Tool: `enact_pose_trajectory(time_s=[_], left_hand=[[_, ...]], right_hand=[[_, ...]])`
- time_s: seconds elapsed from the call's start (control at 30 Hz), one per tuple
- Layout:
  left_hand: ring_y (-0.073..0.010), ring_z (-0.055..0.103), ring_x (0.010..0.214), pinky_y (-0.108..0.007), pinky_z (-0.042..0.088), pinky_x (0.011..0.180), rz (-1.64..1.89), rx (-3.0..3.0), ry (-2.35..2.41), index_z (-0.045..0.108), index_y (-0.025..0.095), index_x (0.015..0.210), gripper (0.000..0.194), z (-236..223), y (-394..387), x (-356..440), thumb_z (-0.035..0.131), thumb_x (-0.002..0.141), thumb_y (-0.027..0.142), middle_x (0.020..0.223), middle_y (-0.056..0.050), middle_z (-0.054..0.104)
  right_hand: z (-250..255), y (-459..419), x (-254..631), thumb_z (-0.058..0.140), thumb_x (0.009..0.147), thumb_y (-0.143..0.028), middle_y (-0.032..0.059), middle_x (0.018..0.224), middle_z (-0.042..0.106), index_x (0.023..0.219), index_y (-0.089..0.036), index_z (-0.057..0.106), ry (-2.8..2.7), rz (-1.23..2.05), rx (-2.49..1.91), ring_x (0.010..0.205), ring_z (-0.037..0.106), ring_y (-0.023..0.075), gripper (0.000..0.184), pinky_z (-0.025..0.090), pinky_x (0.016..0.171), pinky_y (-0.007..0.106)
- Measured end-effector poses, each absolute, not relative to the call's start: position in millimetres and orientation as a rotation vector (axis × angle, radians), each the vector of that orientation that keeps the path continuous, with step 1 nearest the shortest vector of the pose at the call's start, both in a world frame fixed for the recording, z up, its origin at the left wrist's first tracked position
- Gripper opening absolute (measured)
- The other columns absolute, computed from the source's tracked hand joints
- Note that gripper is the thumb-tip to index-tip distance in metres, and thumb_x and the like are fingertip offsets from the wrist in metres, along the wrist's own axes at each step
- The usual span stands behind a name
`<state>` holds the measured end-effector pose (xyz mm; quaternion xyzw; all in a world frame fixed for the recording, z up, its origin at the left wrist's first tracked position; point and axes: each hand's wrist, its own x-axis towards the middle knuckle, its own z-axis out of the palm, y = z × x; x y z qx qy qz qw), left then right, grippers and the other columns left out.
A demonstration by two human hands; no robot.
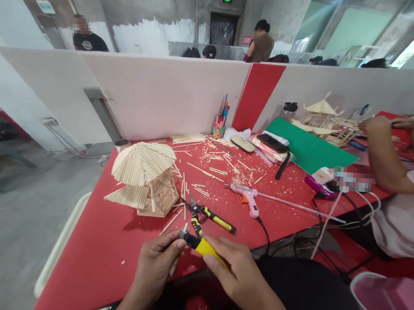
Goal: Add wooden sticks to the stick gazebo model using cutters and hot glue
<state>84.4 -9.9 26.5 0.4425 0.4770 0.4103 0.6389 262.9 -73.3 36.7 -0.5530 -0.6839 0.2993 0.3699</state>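
My right hand (234, 272) is wrapped round a yellow utility knife (209, 250) with a dark front end. That front end meets the fingertips of my left hand (159, 258), which pinch a short wooden stick (185, 227); only its pale tip shows. Just beyond the knife lie yellow-and-black pruning shears (197, 225) with their jaws apart. A model pavilion (144, 165) made of wooden sticks, with a round pitched roof, stands to the left of the shears. To their right a pink glue gun (248, 198) rests on its side, a long clear glue stick in its back.
Loose sticks (206, 171) and chips litter the red table (91, 241). Farther back are a pen cup (219, 127), a phone (272, 143) and a green sheet (303, 145). A co-worker's arm (382, 153) is at the right, near another stick model (323, 116). Cables (267, 235) hang over the front edge.
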Motion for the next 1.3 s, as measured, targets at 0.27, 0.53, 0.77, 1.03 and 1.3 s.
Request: enact_pose_trajectory(time_s=[0.27,0.53,0.77,1.03,1.3], left_hand=[[-0.0027,0.035,0.035,-0.015,0.025,0.034,1.064,0.832,1.194,0.071,0.013,0.066,0.042,38.2,-16.8,87.8,0.085,0.042,0.044,0.042,0.005,0.048],[-0.0029,0.033,0.03,-0.016,0.024,0.031,1.022,0.949,1.188,0.072,0.013,0.07,0.039,33.0,-17.4,89.3,0.079,0.055,0.048,0.039,0.005,0.049],[-0.004,0.031,0.026,-0.016,0.022,0.032,0.886,1.144,1.115,0.067,0.014,0.066,0.036,29.1,-15.9,87.2,0.067,0.071,0.049,0.031,0.006,0.043],[-0.003,0.029,0.026,-0.016,0.019,0.031,0.891,1.149,1.133,0.066,0.014,0.065,0.038,26.1,-14.9,86.3,0.069,0.068,0.051,0.033,0.008,0.04],[-0.0043,0.033,0.034,-0.018,0.022,0.032,1.04,1.02,1.201,0.073,0.013,0.067,0.034,29.7,-16.3,86.0,0.079,0.055,0.045,0.043,0.004,0.047]], right_hand=[[32.5,-80.3,252.6,0.044,0.093,-0.029,0.0038,0.081,0.064,0.129,-0.017,0.048,-1.919,0.13,-1.448,0.069,0.061,0.0141,0.039,0.044,0.06,0.024],[35.7,-79.8,253.8,0.043,0.092,-0.03,0.0054,0.08,0.065,0.128,-0.016,0.05,-1.961,0.09,-1.507,0.068,0.061,0.0153,0.039,0.045,0.059,0.025],[42.0,-78.3,258.9,0.042,0.093,-0.037,0.0036,0.086,0.067,0.119,-0.022,0.058,-1.783,0.633,-1.455,0.076,0.063,0.0147,0.034,0.049,0.069,0.024],[42.5,-76.7,259.6,0.042,0.093,-0.036,0.0016,0.086,0.065,0.114,-0.022,0.059,-1.787,0.733,-1.479,0.077,0.061,0.0134,0.03,0.046,0.069,0.023],[36.6,-79.7,253.0,0.041,0.093,-0.03,0.0041,0.082,0.064,0.126,-0.017,0.051,-1.947,0.22,-1.524,0.068,0.06,0.0132,0.036,0.042,0.059,0.023]])
